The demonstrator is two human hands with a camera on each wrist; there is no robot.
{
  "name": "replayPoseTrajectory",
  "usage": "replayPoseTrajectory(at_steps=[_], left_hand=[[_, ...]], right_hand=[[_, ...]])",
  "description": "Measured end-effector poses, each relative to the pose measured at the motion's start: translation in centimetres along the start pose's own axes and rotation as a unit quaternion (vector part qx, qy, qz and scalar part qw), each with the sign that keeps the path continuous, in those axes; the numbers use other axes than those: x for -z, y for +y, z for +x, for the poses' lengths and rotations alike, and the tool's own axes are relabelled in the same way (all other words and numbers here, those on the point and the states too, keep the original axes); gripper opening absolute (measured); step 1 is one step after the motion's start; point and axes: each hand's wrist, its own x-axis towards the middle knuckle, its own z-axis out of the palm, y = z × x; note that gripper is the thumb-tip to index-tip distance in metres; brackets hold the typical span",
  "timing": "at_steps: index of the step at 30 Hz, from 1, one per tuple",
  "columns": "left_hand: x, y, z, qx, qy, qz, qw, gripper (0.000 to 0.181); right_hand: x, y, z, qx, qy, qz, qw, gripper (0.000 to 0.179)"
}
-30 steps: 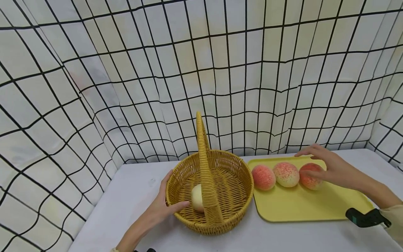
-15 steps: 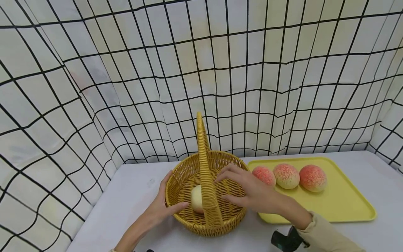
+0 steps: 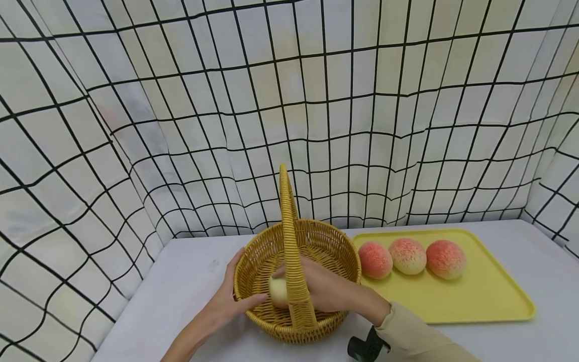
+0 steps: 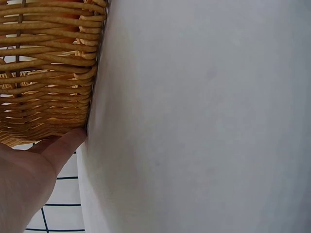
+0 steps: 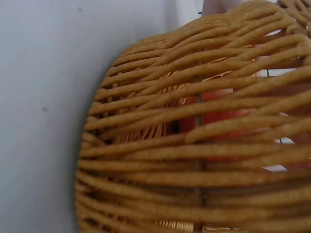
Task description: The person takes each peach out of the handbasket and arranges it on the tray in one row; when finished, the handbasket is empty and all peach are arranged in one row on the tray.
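A yellow wicker basket (image 3: 332,234) with a tall arched handle stands on the white table. Its near-left rim is held by my left hand (image 3: 221,304), thumb over the inside and fingers along the outer wall. Inside lies a pale peach (image 3: 278,292), partly covered by the handle. My right hand (image 3: 323,289) reaches in from the right beneath the handle, fingers curled over that peach. Through the weave in the right wrist view, a red patch of fruit (image 5: 214,121) shows. The left wrist view has left fingers (image 4: 63,148) against the basket's outside near its base.
Right of the basket lies a yellow tray (image 3: 457,304) bearing three peaches: one red-pink (image 3: 375,260), one speckled cream (image 3: 408,256) and one pink-orange (image 3: 446,259). A white cloth wall (image 3: 362,115) with a black grid rises behind the table.
My right hand has come left from above the tray's rightmost peach, across to the basket, and down onto the peach inside. The left hand keeps its hold on the rim.
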Motion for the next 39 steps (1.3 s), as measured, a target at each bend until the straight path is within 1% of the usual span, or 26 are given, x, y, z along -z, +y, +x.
replayPoseTrajectory(at_steps=[2, 8, 10, 14, 16, 18, 20, 22, 24, 26, 29, 31, 34, 36, 39], left_hand=[[0.0, 0.0, 0.1, -0.008, -0.003, -0.003, 1.0, 0.119], [0.0, -0.2, 0.3, -0.019, -0.009, -0.003, 0.9998, 0.117], [0.1, -0.2, 0.2, -0.019, -0.007, 0.0, 0.9998, 0.117], [0.1, -0.3, 0.1, -0.02, -0.005, 0.002, 0.9998, 0.118], [0.0, -0.4, 0.2, -0.021, -0.005, 0.003, 0.9998, 0.118], [0.0, -0.4, 0.2, -0.023, -0.006, 0.002, 0.9997, 0.118], [-0.1, -0.4, 0.2, -0.022, -0.007, 0.003, 0.9997, 0.119], [-0.1, -0.4, 0.3, -0.02, -0.007, 0.0, 0.9998, 0.118], [-0.1, -0.4, 0.3, -0.015, -0.006, -0.002, 0.9999, 0.118], [0.0, -0.3, 0.2, -0.013, -0.006, -0.004, 0.9999, 0.118], [0.0, -0.3, 0.1, -0.012, -0.008, -0.004, 0.9999, 0.118], [0.1, -0.3, 0.1, -0.015, -0.008, -0.002, 0.9999, 0.118], [0.1, -0.3, 0.2, -0.02, -0.008, 0.001, 0.9998, 0.117], [0.0, -0.3, 0.2, -0.021, -0.009, 0.001, 0.9997, 0.117], [-0.1, -0.2, 0.3, -0.019, -0.009, -0.001, 0.9998, 0.117]], right_hand=[[-0.1, 0.2, 0.3, 0.011, -0.006, -0.008, 0.9999, 0.044], [-0.4, 0.8, 1.1, 0.044, -0.025, -0.003, 0.9987, 0.045], [-0.6, 0.9, 1.2, 0.063, -0.029, -0.001, 0.9976, 0.046], [-0.8, 1.1, 1.4, 0.085, -0.023, -0.002, 0.9961, 0.045], [-0.7, 1.1, 1.3, 0.071, -0.017, 0.004, 0.9973, 0.045], [-0.3, 1.0, 1.1, 0.047, -0.003, -0.003, 0.9989, 0.043], [0.6, 0.7, 0.6, 0.016, 0.019, -0.008, 0.9996, 0.043], [2.0, 0.3, -0.1, -0.004, 0.054, -0.024, 0.9982, 0.046], [3.7, -0.1, -1.2, -0.02, 0.093, -0.024, 0.9952, 0.05], [5.7, -0.4, -2.6, -0.028, 0.132, -0.013, 0.9908, 0.056], [8.8, -0.5, -5.2, -0.043, 0.181, -0.009, 0.9824, 0.058], [10.7, -0.5, -7.3, -0.046, 0.205, -0.015, 0.9776, 0.059], [13.2, -0.3, -10.4, -0.035, 0.223, -0.051, 0.9728, 0.063], [14.8, -0.2, -12.7, -0.025, 0.227, -0.088, 0.9695, 0.068], [16.8, 0.3, -16.0, -0.029, 0.24, -0.159, 0.9572, 0.076]])
